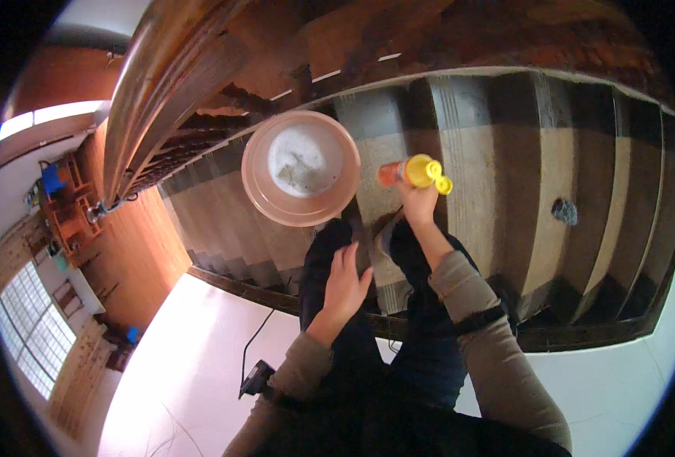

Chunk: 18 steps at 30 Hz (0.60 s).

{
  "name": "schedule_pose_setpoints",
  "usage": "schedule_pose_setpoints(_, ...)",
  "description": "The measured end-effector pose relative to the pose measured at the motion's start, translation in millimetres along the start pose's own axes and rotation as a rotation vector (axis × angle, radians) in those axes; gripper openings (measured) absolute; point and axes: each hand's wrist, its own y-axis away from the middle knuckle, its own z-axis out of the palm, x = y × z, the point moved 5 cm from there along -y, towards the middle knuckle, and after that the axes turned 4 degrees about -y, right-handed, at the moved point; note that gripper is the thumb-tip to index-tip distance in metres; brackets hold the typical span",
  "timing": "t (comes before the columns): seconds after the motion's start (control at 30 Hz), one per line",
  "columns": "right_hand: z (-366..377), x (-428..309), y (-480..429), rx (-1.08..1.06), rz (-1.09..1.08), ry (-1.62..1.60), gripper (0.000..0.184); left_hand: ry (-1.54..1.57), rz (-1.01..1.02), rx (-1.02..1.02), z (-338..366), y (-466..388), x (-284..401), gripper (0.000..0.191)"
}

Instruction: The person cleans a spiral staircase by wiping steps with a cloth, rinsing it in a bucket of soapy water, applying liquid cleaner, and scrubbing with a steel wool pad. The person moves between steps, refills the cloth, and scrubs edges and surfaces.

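My right hand grips a squeeze bottle with an orange-red body and a yellow top; its yellow flip cap hangs open. The bottle lies tilted on its side above a stair tread. My left hand rests on or just over my left knee, fingers spread, with nothing in it. Ahead of that knee stands a pinkish plastic basin on the stairs, holding water topped with white suds. Something pale shows in the suds, too unclear to name.
Stair treads run across the view. A dark grey scouring pad or cloth lies on a step at the right. A wooden banister flanks the stairs, opposite a white wall. A wooden floor lies at the stair foot.
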Motion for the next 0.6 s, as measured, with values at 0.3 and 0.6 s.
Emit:
schedule_pose_setpoints(0.3, 64, 116, -153, 0.07, 0.05, 0.191, 0.045, -0.319, -0.622, -0.117, 101, 53, -161, 0.072)
schedule_pose_setpoints(0.6, 111, 239, -213, -0.043, 0.174, -0.121, 0.042, -0.279, -0.7, -0.037, 117, 44, -172, 0.064)
